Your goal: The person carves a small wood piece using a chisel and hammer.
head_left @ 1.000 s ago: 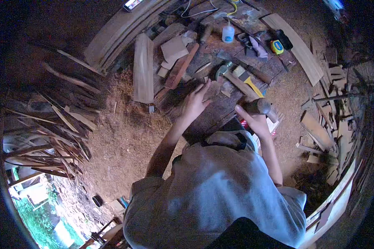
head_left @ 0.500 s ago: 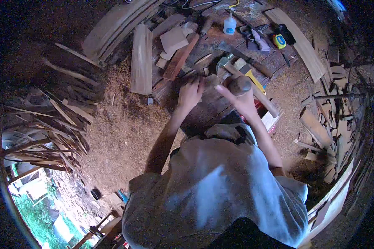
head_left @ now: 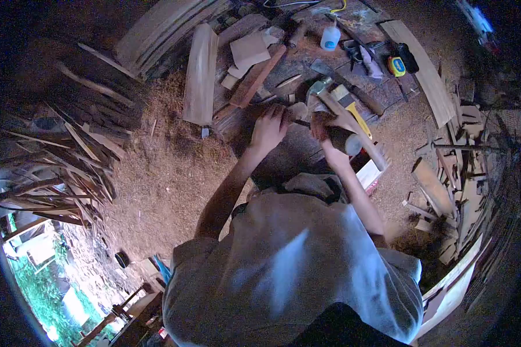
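Note:
My left hand [head_left: 270,128] is closed at a small rounded piece of wood [head_left: 298,110] over the dark bench top. A thin dark strip [head_left: 301,122] runs between both hands; I cannot tell what it is. Fingers curled, my right hand [head_left: 328,139] is close beside it on the right. Against that palm and wrist lies a cylindrical wooden piece [head_left: 352,144] with a pale round end. Just beyond the right hand rests a claw hammer [head_left: 319,87], near a paintbrush [head_left: 353,110] with a yellow handle.
A reddish wood strip [head_left: 257,78], a pale board [head_left: 200,75] and flat offcuts [head_left: 249,52] lie on the left. Farther back are a white bottle [head_left: 330,38] and a tape measure [head_left: 396,66]. Sawdust [head_left: 156,173] covers the floor; scrap wood [head_left: 474,168] piles up at the right.
My right hand has turned and drawn slightly down and left, its fingers now curled. The cylindrical piece has shifted down and right with its pale end showing. My left hand stays near its place.

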The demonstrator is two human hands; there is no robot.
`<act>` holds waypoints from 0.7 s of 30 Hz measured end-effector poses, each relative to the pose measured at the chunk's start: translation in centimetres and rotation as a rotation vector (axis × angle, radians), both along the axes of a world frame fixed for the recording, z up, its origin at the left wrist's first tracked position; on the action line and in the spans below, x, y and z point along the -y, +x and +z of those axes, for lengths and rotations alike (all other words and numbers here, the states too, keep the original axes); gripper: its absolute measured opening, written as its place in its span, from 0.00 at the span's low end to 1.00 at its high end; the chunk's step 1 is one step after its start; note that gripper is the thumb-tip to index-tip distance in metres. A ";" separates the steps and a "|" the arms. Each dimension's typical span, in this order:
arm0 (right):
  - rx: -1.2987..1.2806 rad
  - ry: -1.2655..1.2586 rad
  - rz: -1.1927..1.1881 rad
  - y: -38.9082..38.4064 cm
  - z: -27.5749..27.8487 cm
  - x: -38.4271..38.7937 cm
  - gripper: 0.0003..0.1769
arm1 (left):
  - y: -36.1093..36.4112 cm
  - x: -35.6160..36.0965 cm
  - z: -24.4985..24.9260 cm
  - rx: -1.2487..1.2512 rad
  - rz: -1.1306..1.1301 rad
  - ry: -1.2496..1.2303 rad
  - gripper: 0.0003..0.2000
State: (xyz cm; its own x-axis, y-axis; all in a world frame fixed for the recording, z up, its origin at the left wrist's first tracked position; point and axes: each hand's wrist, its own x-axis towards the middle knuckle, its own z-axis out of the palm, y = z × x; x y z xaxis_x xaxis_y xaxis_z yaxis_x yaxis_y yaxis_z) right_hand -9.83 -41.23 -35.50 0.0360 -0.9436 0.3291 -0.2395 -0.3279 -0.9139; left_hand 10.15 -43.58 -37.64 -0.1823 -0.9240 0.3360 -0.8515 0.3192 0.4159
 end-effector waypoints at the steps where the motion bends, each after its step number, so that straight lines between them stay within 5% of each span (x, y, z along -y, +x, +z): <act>1: -0.002 0.001 0.005 0.2 -0.3 0.2 0.20 | -0.1 -0.1 0.1 0.024 0.016 0.063 0.12; 3: 0.253 0.230 -0.002 0.9 -0.3 0.8 0.19 | 0.1 -0.1 -1.0 0.111 -0.010 0.054 0.12; 9: 0.336 0.267 0.011 1.4 3.3 1.9 0.19 | 0.4 -0.2 -0.4 0.088 -0.010 0.180 0.22; 12: 0.305 0.138 0.135 1.0 1.0 3.1 0.08 | 1.2 -0.6 0.3 0.044 -0.098 0.200 0.29; 15: 0.323 0.056 0.161 0.8 -2.9 3.7 0.09 | 3.1 0.0 -2.7 0.049 -0.239 0.281 0.33; 17: 0.331 0.075 0.124 1.0 -2.2 3.1 0.09 | 3.4 0.3 -3.0 0.115 -0.327 0.356 0.34; 19: 0.341 0.092 0.085 1.4 0.4 2.0 0.10 | 2.3 -0.3 -0.9 -0.196 -0.178 0.273 0.33; 21: 0.232 0.177 0.072 1.4 4.6 0.8 0.07 | 2.2 -0.2 -1.6 -0.185 -0.177 0.255 0.32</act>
State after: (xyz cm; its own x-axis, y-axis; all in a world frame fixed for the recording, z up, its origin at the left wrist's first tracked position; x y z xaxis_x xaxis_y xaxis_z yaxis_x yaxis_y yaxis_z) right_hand -8.43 -42.07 -30.87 0.0481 -0.9848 0.1668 0.0010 -0.1669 -0.9860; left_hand 12.37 -43.39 -39.24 -0.3043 -0.9421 0.1409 -0.6951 0.3208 0.6434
